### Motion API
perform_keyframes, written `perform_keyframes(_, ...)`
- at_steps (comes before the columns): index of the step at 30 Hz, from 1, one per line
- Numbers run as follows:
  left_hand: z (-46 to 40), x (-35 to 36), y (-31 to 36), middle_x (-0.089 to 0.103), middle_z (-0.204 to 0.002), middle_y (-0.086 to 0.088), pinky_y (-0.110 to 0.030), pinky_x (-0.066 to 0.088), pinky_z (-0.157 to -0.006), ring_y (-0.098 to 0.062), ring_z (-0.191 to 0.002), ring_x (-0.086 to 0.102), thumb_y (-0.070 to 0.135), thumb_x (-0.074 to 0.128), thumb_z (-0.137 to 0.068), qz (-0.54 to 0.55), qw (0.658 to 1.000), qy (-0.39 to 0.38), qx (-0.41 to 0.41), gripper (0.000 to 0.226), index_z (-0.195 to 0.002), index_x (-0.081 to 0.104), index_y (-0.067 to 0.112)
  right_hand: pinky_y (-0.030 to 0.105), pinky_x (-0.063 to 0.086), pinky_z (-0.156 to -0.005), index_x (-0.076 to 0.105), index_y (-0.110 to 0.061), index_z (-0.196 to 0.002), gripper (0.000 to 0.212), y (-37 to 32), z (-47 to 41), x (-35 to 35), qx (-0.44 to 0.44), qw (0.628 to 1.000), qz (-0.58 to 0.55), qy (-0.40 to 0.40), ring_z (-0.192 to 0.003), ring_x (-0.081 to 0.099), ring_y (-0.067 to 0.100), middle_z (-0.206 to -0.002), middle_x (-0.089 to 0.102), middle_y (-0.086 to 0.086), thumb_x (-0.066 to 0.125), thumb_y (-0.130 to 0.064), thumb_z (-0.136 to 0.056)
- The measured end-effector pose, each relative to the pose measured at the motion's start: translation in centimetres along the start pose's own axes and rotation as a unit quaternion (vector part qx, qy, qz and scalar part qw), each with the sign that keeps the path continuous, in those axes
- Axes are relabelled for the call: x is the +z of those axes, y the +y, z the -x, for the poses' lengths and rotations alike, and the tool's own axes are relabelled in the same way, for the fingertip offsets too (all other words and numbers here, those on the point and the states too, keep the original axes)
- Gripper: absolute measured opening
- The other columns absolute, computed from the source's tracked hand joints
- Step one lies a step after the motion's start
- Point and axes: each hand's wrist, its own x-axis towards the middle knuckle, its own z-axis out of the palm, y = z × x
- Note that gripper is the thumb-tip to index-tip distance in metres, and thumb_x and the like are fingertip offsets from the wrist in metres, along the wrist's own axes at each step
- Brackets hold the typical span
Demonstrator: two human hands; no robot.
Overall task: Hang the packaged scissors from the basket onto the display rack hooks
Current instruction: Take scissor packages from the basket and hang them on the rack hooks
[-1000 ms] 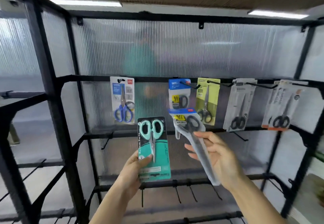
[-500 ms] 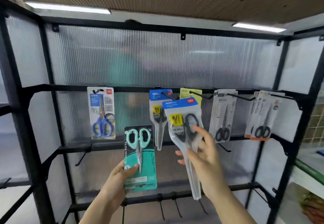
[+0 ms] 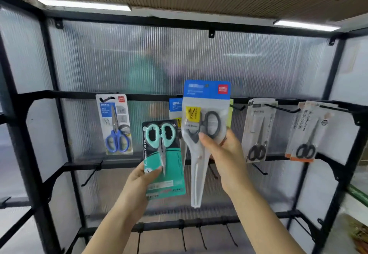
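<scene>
My right hand (image 3: 225, 156) grips a clear pack of black-handled scissors with a blue header (image 3: 205, 114), held upright in front of the top rail (image 3: 59, 94) of the black display rack. The pack covers a matching blue-header pack (image 3: 175, 106) and a yellow-green pack (image 3: 231, 108) hanging behind it. My left hand (image 3: 143, 180) holds a teal card with mint-handled scissors (image 3: 163, 158) lower and to the left, thumb on its front. The basket is out of view.
A blue-handled scissors pack (image 3: 115, 124) hangs at the left of the top rail. Grey packs (image 3: 258, 130) and orange-edged packs (image 3: 308, 132) hang at the right. Bare hooks stick out from the middle rail (image 3: 91, 176) and the bottom rail (image 3: 199, 233).
My right hand has lifted the blue-header pack up to the level of the top rail. My left hand has raised the teal card a little. The view has moved closer to the rack.
</scene>
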Motion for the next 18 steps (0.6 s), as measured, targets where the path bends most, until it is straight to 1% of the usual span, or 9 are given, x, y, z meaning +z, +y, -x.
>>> perform_keyframes(4,-0.2,2.5,0.5,0.073,-0.084,-0.006,-0.032,0.057,-0.061,-0.02,-0.069,0.069,0.014,0.06,-0.08,0.014,0.999,-0.011,0.039,0.016,-0.094,0.066,0.012,0.031,0.054,-0.078,0.064,-0.02,-0.095,0.015,2.1,0.0,-0.1,0.065,0.994,0.085,-0.016,-0.088,0.068,0.011,-0.092,0.073,-0.002,0.071,-0.017,-0.082)
perform_keyframes(6,-0.4,3.3,0.3,0.073,-0.084,-0.006,-0.038,0.053,-0.071,-0.023,-0.075,0.067,0.02,0.064,-0.074,-0.007,0.999,0.008,0.048,0.022,-0.094,0.066,0.013,0.023,0.052,-0.067,0.065,-0.018,-0.095,0.015,2.6,0.0,-0.3,0.083,0.991,0.106,-0.024,-0.077,0.067,0.002,-0.085,0.071,-0.004,0.071,-0.019,-0.082)
perform_keyframes(8,-0.6,3.7,0.1,0.073,-0.085,-0.007,-0.041,0.05,-0.077,-0.026,-0.079,0.065,0.023,0.067,-0.068,-0.006,0.998,0.031,0.049,0.027,-0.093,0.067,0.013,0.012,0.043,-0.052,0.066,-0.012,-0.095,0.016,2.6,-0.1,-0.5,0.081,0.986,0.138,-0.04,-0.06,0.06,-0.005,-0.073,0.068,-0.008,0.072,-0.018,-0.081)
perform_keyframes(9,-0.8,3.9,0.0,0.073,-0.084,-0.008,-0.041,0.05,-0.078,-0.027,-0.079,0.064,0.023,0.068,-0.066,0.0,0.998,0.04,0.049,0.029,-0.092,0.067,0.012,0.01,0.04,-0.048,0.066,-0.01,-0.093,0.016,2.6,-0.1,-0.6,0.082,0.984,0.15,-0.048,-0.054,0.057,-0.006,-0.066,0.066,-0.011,0.072,-0.018,-0.081)
perform_keyframes(11,-1.0,4.0,0.0,0.072,-0.087,-0.012,-0.045,0.051,-0.08,-0.03,-0.08,0.064,0.022,0.07,-0.064,0.006,0.998,0.049,0.049,0.033,-0.094,0.067,0.009,0.007,0.037,-0.045,0.063,-0.016,-0.088,0.009,2.8,-0.2,-0.9,0.087,0.98,0.166,-0.069,-0.049,0.055,-0.008,-0.054,0.062,-0.019,0.071,-0.016,-0.083)
perform_keyframes(12,-1.1,4.1,-0.1,0.072,-0.088,-0.013,-0.046,0.051,-0.081,-0.03,-0.08,0.064,0.021,0.07,-0.064,0.007,0.998,0.047,0.049,0.034,-0.095,0.067,0.008,0.006,0.037,-0.046,0.061,-0.021,-0.086,0.01,2.7,-0.2,-1.1,0.089,0.977,0.175,-0.079,-0.051,0.056,-0.01,-0.055,0.062,-0.022,0.07,-0.017,-0.084)
perform_keyframes(14,-1.3,4.1,-0.2,0.072,-0.084,-0.012,-0.044,0.053,-0.078,-0.029,-0.075,0.066,0.019,0.069,-0.064,0.009,0.998,0.042,0.05,0.03,-0.092,0.067,0.008,0.005,0.04,-0.051,0.059,-0.028,-0.087,0.01,2.4,-0.6,-1.4,0.091,0.974,0.191,-0.084,-0.062,0.059,-0.013,-0.068,0.066,-0.021,0.068,-0.025,-0.085)
perform_keyframes(16,-1.5,3.9,-0.4,0.072,-0.079,-0.01,-0.043,0.053,-0.075,-0.028,-0.071,0.066,0.018,0.069,-0.064,0.01,0.998,0.042,0.048,0.023,-0.086,0.067,0.01,0.005,0.044,-0.057,0.059,-0.028,-0.092,0.008,1.7,-1.2,-1.7,0.069,0.978,0.183,-0.068,-0.072,0.061,-0.012,-0.084,0.067,-0.017,0.064,-0.032,-0.087)
perform_keyframes(18,-1.6,3.8,-0.6,0.072,-0.079,-0.01,-0.045,0.054,-0.074,-0.029,-0.071,0.066,0.017,0.07,-0.065,0.012,0.998,0.044,0.049,0.021,-0.084,0.067,0.011,0.006,0.044,-0.059,0.059,-0.024,-0.09,0.006,0.6,-2.3,-1.7,0.031,0.988,0.148,-0.041,-0.072,0.062,-0.009,-0.086,0.068,-0.014,0.059,-0.03,-0.09)
